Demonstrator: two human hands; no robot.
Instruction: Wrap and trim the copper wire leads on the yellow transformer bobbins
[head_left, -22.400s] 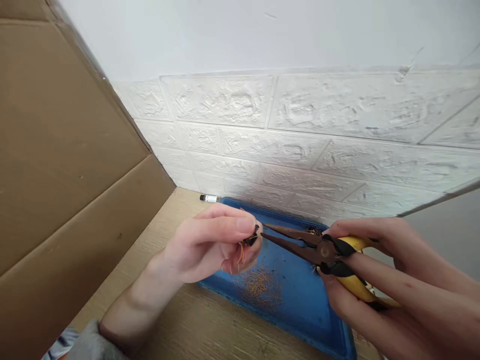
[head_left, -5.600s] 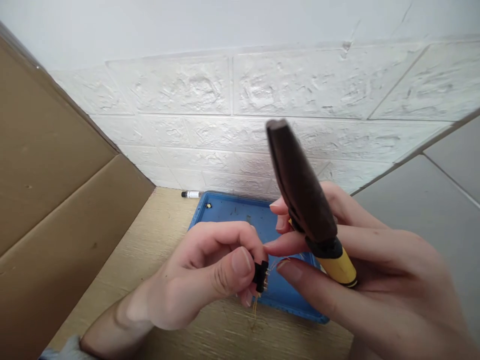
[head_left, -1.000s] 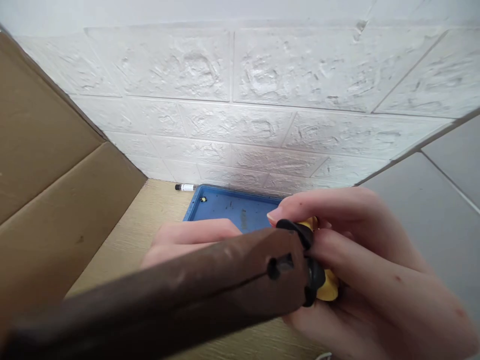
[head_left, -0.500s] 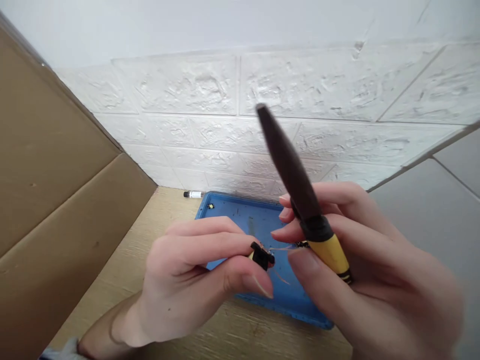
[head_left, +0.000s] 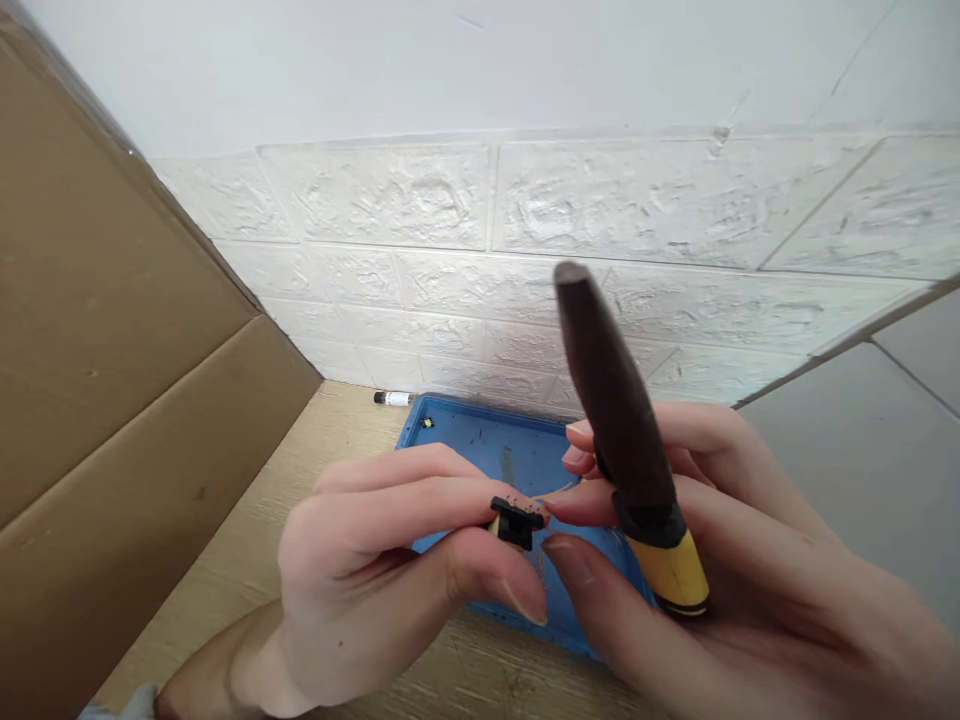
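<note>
Between thumb and fingers of my left hand [head_left: 397, 560] is a small black transformer bobbin [head_left: 516, 524] with yellow at its side and several tiny pins along its top edge. Thin copper-coloured wires [head_left: 555, 493] trail from it. Close beside it on the right is my right hand [head_left: 712, 540], its index fingertip at the bobbin's right end and its thumb a little apart below. That hand also holds a tapered dark brown tool with a yellow and black section [head_left: 615, 400], its blunt end pointing up and away. What lies inside the right palm is hidden.
Below the hands a shallow blue tray [head_left: 450, 408] rests on the wooden table [head_left: 330, 430]. A small yellow-and-black part [head_left: 427, 422] lies in its far left corner. Behind the tray is a small capped vial [head_left: 394, 398]. Cardboard [head_left: 135, 300] stands left; a white brick-pattern wall [head_left: 390, 190] is behind.
My right thumb and index finger have moved left to the bobbin and parted. The brown tool has tipped more toward me. The bobbin has turned, so its row of pins shows more clearly.
</note>
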